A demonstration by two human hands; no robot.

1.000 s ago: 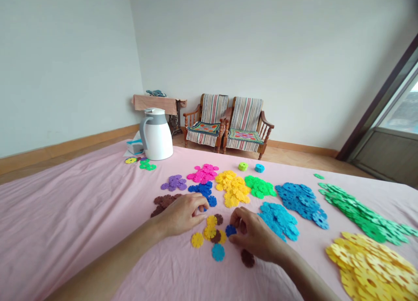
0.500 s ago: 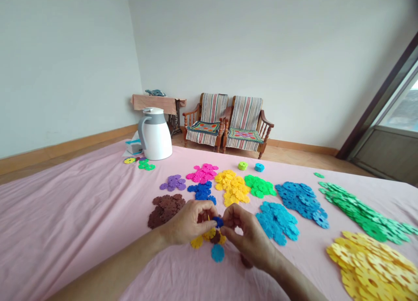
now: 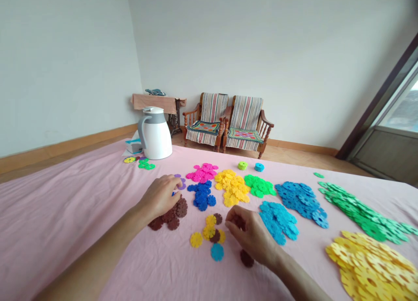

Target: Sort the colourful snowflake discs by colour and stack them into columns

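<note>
My left hand (image 3: 161, 194) reaches over the purple snowflake discs (image 3: 180, 181), which it partly hides. Its fingers are bent, and a bit of a dark blue snowflake disc (image 3: 176, 193) shows between thumb and fingers. Under that hand lies a pile of brown discs (image 3: 178, 208). Loosely curled, my right hand (image 3: 250, 233) hovers beside a small group of yellow discs (image 3: 209, 231) and brown ones, with nothing visible in its fingers. A light blue disc (image 3: 217, 251) lies in front of the group, and a dark brown disc (image 3: 247, 258) is just below my right hand.
Sorted piles lie on the pink cloth (image 3: 98, 231): pink (image 3: 202, 173), dark blue (image 3: 202, 195), yellow (image 3: 233, 187), green (image 3: 260, 186) and several more to the right. A white jug (image 3: 157, 137) stands at the back left. Two chairs (image 3: 244, 122) are beyond the table.
My hands have parted. The left moved left and away from me to the purple discs, taking the dark blue disc along; the right stayed near the small group and let go of the disc.
</note>
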